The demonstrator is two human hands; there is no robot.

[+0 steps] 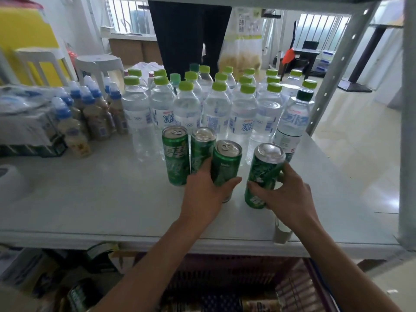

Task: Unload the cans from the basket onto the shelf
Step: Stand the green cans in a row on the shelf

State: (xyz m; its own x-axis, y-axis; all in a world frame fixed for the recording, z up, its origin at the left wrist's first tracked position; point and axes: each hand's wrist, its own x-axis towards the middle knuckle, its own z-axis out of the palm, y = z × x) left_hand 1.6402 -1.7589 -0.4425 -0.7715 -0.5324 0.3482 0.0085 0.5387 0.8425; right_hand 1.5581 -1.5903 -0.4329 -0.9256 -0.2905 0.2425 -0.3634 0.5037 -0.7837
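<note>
Two green cans [176, 154] stand upright side by side on the grey shelf [90, 199], just in front of the water bottles. My left hand [206, 190] grips a third green can [225, 163], upright and resting on the shelf beside them. My right hand [290, 194] holds a fourth green can [264, 174], tilted with its top leaning right, its base at the shelf surface. The dark mesh basket [299, 289] sits below the shelf edge between my forearms; more items lie in its bottom.
Several clear water bottles with green caps [216, 104] fill the back of the shelf. Small milky bottles with blue caps [94, 109] and a wrapped pack [24, 122] stand at the left. A shelf upright [408, 131] rises at the right edge.
</note>
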